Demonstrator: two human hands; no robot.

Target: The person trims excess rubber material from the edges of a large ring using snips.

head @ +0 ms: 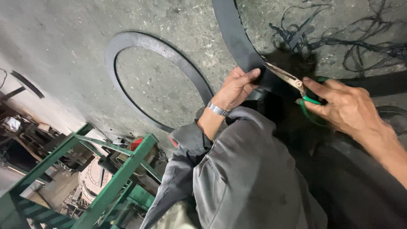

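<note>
While the grey-trousered knee [250,169] fills the near foreground, the work sits just beyond it: the left hand [235,87], a metal watch band [217,109] at its wrist, has its grip clamped on the edge of a black rubber strip [231,34], thumb laid flat on top. The right hand [345,106] is closed through the green handles of a pair of scissors [292,80], whose blades stand slightly apart with the tips against the strip, just beside the left thumb. In my judgement the cut is best kept clean by holding the strip taut close to the blades, fingers clear of the cutting line. Farther off, a finished black rubber ring [165,51] lies flat on the concrete floor [63,34], with thin black offcuts [339,42] tangled at upper right.
</note>
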